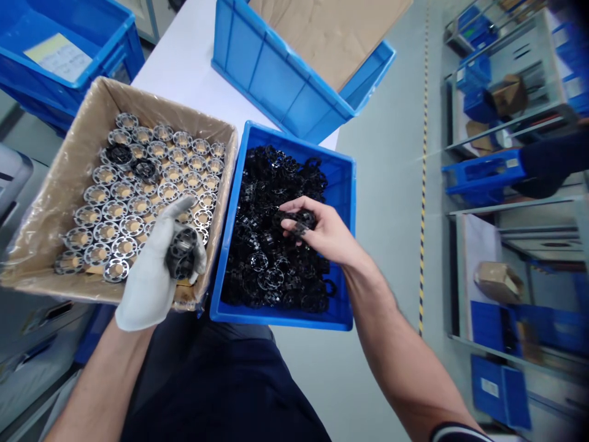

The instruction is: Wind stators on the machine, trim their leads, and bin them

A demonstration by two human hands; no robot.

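My left hand (156,264), in a white glove, is closed around black ring-shaped parts (181,250) above the near right side of a cardboard box (37,245). Rows of silver metal rings (131,225) stand inside that box. Two black rings (143,169) rest on top of the metal ones toward its far left. My right hand (317,230), bare, grips a black ring part (297,222) between thumb and fingers over a blue bin (343,245). A loose heap of similar black rings (269,270) fills much of the bin.
Behind the bin, a larger blue crate (271,67) holding brown cardboard stands on a white table (179,67). Another blue crate (105,43) with a paper label is at the far left. Shelving (506,209) and a person's dark sleeve (552,162) appear at right.
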